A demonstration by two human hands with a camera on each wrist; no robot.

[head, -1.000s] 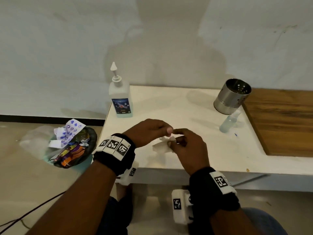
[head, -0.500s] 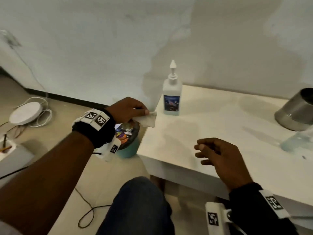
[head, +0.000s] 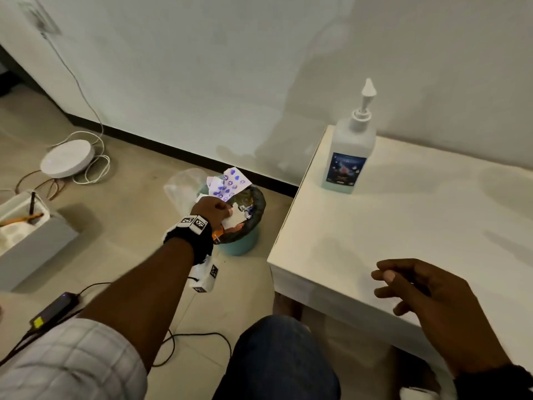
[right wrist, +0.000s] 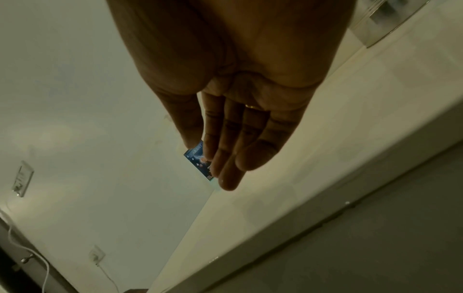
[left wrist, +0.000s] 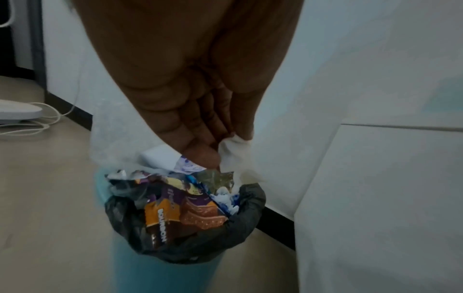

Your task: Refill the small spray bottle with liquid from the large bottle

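The left hand [head: 212,210] reaches down off the side of the white worktop [head: 403,226] and hangs directly over a small teal waste bin [head: 242,245] on the tiled floor, its thumb and fingers pinching a crumpled white tissue [left wrist: 234,155] just above the rubbish. The bin is lined with a dark plastic bag [left wrist: 240,224] and is heaped to the rim with coloured snack wrappers [left wrist: 175,208] and a white paper printed with purple marks [head: 229,184]. The right hand [head: 427,298] hovers above the near edge of the worktop, palm down, fingers loosely curled and holding nothing; the right wrist view shows those fingers [right wrist: 240,142] lying almost straight and close together. The large translucent white bottle with a tall pointed pump nozzle and a dark blue label [head: 350,160] stands upright at the far left corner of the worktop, close to the wall, well apart from both hands and with pale blue liquid showing low in its base. The small spray bottle is outside all three views. On the floor to the left lie a round white disc-shaped device [head: 67,158] with a looped white cable [head: 95,168], an open white box [head: 23,226] and a black power adapter [head: 53,308] with its cord.
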